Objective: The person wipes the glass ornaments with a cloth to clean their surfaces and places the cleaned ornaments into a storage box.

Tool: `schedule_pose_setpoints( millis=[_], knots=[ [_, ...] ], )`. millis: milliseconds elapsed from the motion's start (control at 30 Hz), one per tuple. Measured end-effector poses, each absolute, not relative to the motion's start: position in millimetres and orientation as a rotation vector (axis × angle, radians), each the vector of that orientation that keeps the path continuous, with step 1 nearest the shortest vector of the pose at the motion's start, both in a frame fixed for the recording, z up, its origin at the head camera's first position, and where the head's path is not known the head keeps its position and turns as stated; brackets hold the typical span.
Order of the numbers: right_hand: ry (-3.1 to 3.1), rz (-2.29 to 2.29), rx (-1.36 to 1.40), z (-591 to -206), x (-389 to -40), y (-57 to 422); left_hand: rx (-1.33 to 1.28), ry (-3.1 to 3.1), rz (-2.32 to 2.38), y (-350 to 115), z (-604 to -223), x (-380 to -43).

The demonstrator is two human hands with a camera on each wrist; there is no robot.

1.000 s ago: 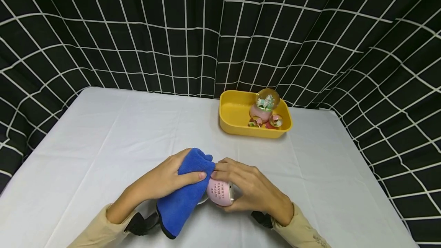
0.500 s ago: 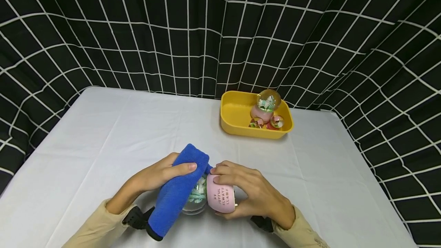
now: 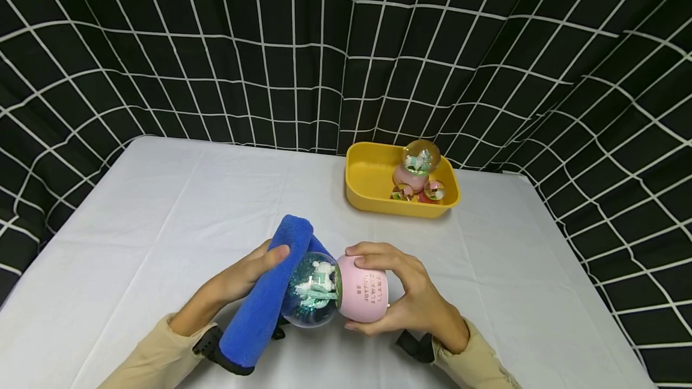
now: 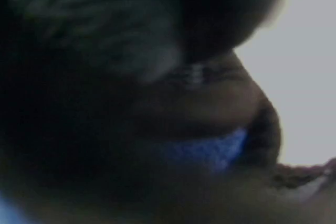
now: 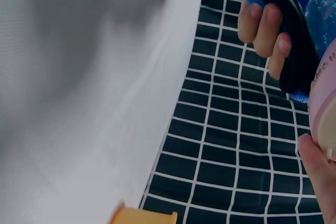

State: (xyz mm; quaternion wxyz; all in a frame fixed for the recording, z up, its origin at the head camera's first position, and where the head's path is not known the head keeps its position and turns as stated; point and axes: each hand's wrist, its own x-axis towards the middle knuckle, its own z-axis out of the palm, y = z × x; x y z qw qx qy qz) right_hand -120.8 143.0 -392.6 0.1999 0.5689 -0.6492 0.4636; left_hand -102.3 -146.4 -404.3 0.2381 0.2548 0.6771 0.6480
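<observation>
My right hand (image 3: 411,287) grips the pink base of a snow globe (image 3: 363,290), which lies on its side with raised lettering on the base. Its clear ball, with a white llama figure and glitter inside, points left. My left hand (image 3: 238,278) holds a blue cloth (image 3: 265,302) with black edging, thumb on top, the cloth lying against the left side of the ball. The right wrist view shows left fingertips (image 5: 269,24) curled round the cloth (image 5: 296,40) and the pink base (image 5: 324,93) at the edge. The left wrist view is dark and blurred, with a patch of blue cloth (image 4: 210,150).
A yellow tray (image 3: 373,202) stands at the back right of the white-covered table (image 3: 216,191). In it are another pink-based snow globe (image 3: 418,161) and two small globes (image 3: 434,191). A black curtain with a white grid (image 3: 259,59) surrounds the table.
The left hand and cloth have shifted left, uncovering most of the ball. The right hand has moved the snow globe slightly right and turned its base so the lettering faces up more.
</observation>
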Motion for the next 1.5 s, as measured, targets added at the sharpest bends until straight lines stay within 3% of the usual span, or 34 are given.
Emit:
schedule_pose_setpoints(
  millis=[367,1267,1500],
  knots=[
    [-1.953,1.325,1.379,-397.0,-124.8,146.8,0.966,1.918,1.999,-135.5,-403.9,-112.9],
    [-1.884,1.442,1.099,-400.3,-116.9,135.2,0.696,2.254,2.171,-130.0,-396.7,-104.3],
    [-1.856,1.535,1.051,-402.6,-110.2,129.0,0.818,2.084,2.156,-123.6,-399.3,-106.9]
  ],
)
